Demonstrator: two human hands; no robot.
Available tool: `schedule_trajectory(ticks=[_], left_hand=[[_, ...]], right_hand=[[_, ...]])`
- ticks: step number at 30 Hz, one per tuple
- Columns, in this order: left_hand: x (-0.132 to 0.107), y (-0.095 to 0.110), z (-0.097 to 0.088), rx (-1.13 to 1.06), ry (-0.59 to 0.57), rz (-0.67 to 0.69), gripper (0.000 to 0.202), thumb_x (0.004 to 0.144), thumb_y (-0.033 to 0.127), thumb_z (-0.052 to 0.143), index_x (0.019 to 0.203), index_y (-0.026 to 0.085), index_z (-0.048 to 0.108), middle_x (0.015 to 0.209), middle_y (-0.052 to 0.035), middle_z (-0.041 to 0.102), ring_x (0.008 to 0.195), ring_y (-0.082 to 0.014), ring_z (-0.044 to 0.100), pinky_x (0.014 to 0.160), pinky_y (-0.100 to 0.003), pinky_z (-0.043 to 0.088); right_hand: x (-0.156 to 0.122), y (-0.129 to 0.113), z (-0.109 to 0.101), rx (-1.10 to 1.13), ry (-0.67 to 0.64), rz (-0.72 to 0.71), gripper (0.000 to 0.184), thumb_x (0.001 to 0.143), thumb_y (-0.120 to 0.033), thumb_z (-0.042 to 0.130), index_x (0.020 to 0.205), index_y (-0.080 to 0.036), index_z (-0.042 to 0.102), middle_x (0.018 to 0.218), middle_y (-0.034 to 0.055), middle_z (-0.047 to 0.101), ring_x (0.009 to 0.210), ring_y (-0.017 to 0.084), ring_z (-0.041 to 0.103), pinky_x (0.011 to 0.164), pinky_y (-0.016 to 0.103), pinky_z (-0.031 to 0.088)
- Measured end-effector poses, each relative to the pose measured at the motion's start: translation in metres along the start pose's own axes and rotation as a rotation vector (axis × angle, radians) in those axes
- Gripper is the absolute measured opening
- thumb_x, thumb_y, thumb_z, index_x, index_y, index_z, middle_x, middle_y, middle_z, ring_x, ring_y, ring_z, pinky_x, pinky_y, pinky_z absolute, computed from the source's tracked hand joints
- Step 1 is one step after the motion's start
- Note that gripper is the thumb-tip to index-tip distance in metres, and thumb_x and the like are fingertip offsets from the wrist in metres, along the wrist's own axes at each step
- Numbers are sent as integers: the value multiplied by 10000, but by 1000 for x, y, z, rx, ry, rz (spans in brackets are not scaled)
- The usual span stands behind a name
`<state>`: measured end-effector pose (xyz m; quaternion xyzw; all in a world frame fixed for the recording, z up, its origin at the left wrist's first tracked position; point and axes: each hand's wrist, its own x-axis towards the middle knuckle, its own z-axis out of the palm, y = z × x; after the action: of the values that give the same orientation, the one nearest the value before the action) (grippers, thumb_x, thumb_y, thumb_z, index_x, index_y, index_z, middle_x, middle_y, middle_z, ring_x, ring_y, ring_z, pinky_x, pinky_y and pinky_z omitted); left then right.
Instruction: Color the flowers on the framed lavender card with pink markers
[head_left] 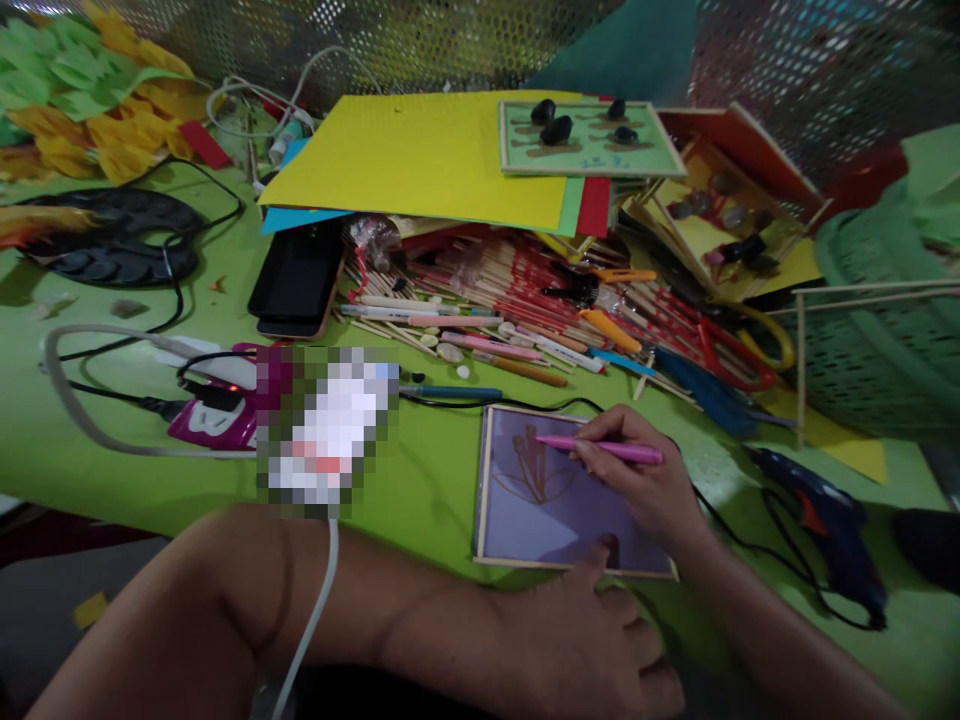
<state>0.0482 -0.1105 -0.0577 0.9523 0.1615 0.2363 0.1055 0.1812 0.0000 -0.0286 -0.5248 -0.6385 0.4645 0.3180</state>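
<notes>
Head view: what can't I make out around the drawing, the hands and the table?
All in the head view:
Right part of the purple board: hidden by the right hand.
Tip of the pink pen: too small to tell whether it touches.
Underside of the left hand: its own back hides it.
Whatever lies under the pixelated patch: masked.
Writing on the green framed picture: small, blurred.
Green basket: cut off by the right edge.

Perforated screen (450, 45) behind green table (431, 480)

- Purple panel (540, 538): flat, lower right of centre, edged in pale strips (483, 490).
- Brown line drawing (540, 490): plant-like, on its upper left.
- Pink pen (621, 451): nearly level, tip at the drawing.
</notes>
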Motion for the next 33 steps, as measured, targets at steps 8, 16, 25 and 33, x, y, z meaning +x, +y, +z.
schedule_trajectory(ticks=[8,16,25,33], left_hand=[[0,-2,-6,-2,-16,20,167,899,287,723,1060,252,742,892,2,704,809,-211,670,962,-651,546],[1,-1,-4,2,-34,4,141,895,299,719,1031,269,743,891,-8,703,808,-207,661,983,-646,532],[1,-1,-6,24,-46,6,152,890,291,718,1040,277,738,898,-14,708,811,-207,661,988,-628,520],[0,-1,-5,30,-8,11,176,867,312,759,1037,267,743,890,-7,706,786,-201,649,981,-631,525]], right_hand=[[0,0,1,53,71,18,169,855,-357,749,852,-217,654,734,12,667,604,140,559,538,260,436],[1,1,1,16,56,9,161,868,-355,745,858,-218,661,749,11,671,622,137,557,554,260,432],[2,0,2,34,50,21,166,869,-370,749,862,-228,664,759,11,670,632,147,562,551,270,430],[2,1,2,15,58,14,158,875,-353,734,864,-217,653,757,7,667,608,129,542,536,257,424]])
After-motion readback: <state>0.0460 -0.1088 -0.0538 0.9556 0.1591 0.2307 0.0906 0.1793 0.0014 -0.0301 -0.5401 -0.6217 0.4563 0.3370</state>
